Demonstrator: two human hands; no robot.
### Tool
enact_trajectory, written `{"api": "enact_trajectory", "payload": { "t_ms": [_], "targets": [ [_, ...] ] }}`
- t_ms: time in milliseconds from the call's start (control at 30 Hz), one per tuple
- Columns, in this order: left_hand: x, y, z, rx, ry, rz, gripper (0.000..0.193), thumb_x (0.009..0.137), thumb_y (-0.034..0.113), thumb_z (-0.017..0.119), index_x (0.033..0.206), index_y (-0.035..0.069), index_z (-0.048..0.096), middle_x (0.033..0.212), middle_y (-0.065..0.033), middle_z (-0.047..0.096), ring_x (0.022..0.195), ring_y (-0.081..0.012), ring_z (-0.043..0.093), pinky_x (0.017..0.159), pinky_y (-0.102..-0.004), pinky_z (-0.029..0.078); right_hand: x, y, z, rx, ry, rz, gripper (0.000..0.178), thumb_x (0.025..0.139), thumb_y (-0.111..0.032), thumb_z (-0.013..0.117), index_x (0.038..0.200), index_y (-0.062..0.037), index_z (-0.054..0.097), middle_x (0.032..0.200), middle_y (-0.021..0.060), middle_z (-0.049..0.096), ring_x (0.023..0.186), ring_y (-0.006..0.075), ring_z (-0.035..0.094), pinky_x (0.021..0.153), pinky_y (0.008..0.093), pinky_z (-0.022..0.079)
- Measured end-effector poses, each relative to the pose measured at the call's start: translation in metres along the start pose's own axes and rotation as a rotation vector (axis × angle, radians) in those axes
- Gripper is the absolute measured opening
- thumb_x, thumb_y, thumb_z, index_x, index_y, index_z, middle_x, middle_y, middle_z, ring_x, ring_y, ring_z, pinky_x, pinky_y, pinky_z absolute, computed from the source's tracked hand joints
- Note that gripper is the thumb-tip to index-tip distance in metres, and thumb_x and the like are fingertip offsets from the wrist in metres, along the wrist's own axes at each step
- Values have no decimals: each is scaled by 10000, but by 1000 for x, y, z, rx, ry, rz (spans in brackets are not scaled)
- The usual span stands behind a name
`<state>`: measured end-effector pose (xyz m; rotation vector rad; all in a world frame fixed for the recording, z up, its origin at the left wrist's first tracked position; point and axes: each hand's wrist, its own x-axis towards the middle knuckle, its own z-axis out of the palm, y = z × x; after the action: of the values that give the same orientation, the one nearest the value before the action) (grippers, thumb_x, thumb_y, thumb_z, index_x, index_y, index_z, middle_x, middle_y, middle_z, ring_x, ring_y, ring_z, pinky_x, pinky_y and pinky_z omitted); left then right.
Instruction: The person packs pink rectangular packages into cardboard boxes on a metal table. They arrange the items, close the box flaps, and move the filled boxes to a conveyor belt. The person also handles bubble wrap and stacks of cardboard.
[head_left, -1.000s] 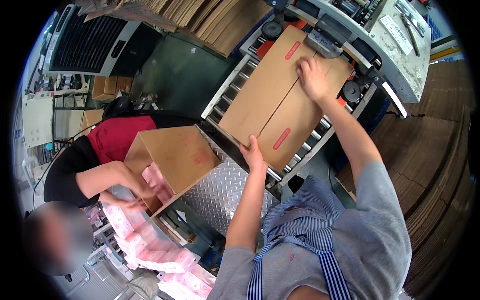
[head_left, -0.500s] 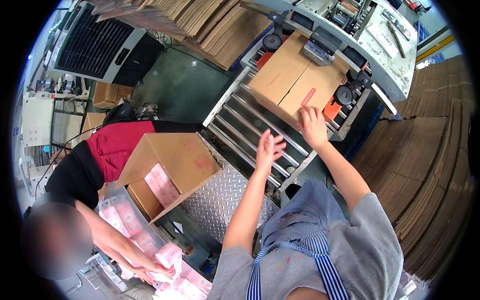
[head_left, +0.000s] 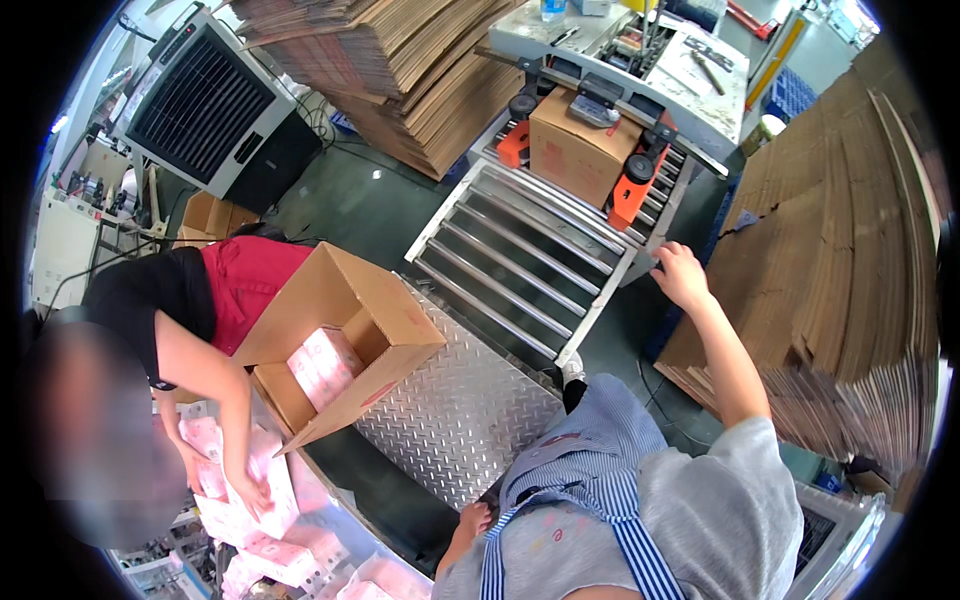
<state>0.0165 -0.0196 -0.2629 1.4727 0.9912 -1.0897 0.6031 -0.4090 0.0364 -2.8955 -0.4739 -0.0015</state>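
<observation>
My right hand (head_left: 680, 273) is just off the right rail of the roller conveyor (head_left: 520, 262), fingers loosely bent and apart, with nothing in it. Low at my side, by the edge of the diamond-plate metal platform (head_left: 455, 400), hangs my left hand (head_left: 474, 518); its fingers are loosely bent and I see nothing in it. A closed brown carton (head_left: 575, 150) stands at the far end of the rollers, between the orange side guides of the sealing machine (head_left: 600, 103). On the platform's left side an open carton (head_left: 392, 300) lies tilted, with pink-and-white packs (head_left: 325, 366) inside.
At the left a co-worker (head_left: 150, 300) bends over a bin of pink packs (head_left: 265, 490), both hands among them. Stacks of flat cardboard stand at the back (head_left: 390, 90) and along the right (head_left: 810, 260). An air cooler (head_left: 205, 110) stands at the back left.
The closed carton has moved away from me, deeper into the sealing machine. My right hand has left it and shifted right; my left hand has dropped to my side. My view has shifted.
</observation>
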Motion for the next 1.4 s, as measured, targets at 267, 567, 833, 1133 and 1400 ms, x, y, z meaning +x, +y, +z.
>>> {"api": "enact_trajectory", "payload": {
  "t_ms": [267,567,833,1133,1400],
  "targets": [
    [5,13,-46,-137,63,167,148,888,184,535,990,82,570,836,-60,636,694,-190,621,506,-328,460,-156,-8,-228,-393,663,124,109,745,-119,683,772,-89,582,792,52,542,813,265,520,710,386,448],
    [-10,161,-34,-228,98,357,256,893,175,560,1126,80,510,896,-62,641,766,-197,630,578,-326,483,-268,52,-398,-694,776,300,162,786,-244,670,927,-164,669,909,22,564,922,242,538,843,376,436],
    [-35,102,26,-192,121,300,254,906,160,542,1143,76,505,915,-68,655,698,-180,637,495,-302,459,-350,122,-386,-720,1064,122,295,726,-97,714,1011,-155,660,939,44,613,912,242,576,846,372,434],
    [-96,164,69,-538,213,523,278,916,182,540,1157,49,508,1065,-111,637,843,-241,653,664,-312,517,-430,68,-430,-592,1404,-134,156,752,-10,709,899,-45,667,912,55,648,873,220,584,816,324,461],
    [-299,267,125,-24,963,1345,673,814,212,696,1364,19,360,1263,-158,519,1069,-306,570,962,-402,415,-408,28,-396,177,1441,-1049,104,806,-305,595,820,-203,579,819,-45,546,870,169,451,928,387,312]
  ]
}}
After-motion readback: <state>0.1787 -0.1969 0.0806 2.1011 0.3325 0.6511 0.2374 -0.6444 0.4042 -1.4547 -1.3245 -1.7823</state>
